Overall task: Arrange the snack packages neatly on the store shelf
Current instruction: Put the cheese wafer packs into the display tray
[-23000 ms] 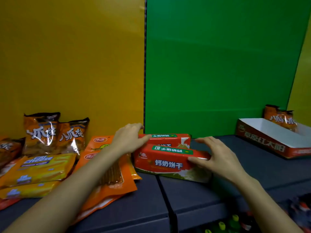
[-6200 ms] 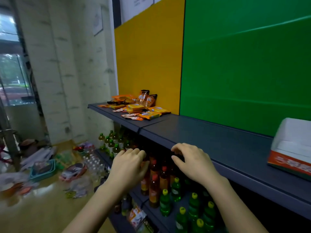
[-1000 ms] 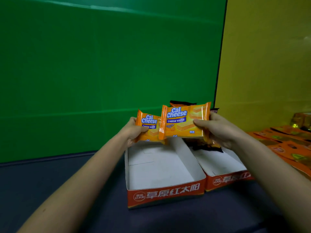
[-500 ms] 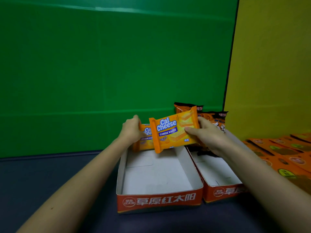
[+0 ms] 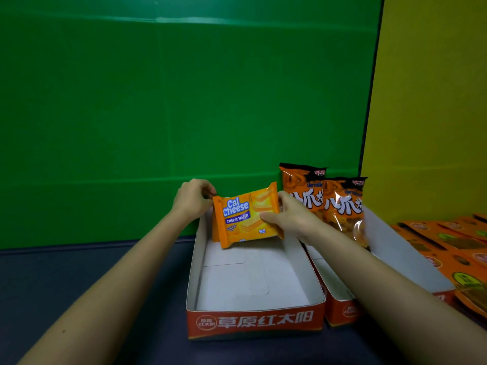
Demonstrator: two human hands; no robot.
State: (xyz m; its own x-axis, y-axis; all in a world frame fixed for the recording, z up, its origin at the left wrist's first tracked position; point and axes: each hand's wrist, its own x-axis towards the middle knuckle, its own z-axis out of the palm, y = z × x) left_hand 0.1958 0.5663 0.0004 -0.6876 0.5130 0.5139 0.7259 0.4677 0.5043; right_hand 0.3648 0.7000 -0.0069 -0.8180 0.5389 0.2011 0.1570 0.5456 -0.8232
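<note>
Lowered since a moment ago toward the dark shelf, into the back of the open display box, the Cal Cheese wafer packet leans upright, right grip pinching its right edge, left grip pinching a second packet mostly hidden behind.

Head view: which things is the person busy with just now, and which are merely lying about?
In use: Cal Cheese wafer pack, left hand, right hand, open display tray.
Lying about: two orange chip bags in the neighbouring tray, flat orange packets at right.
</note>
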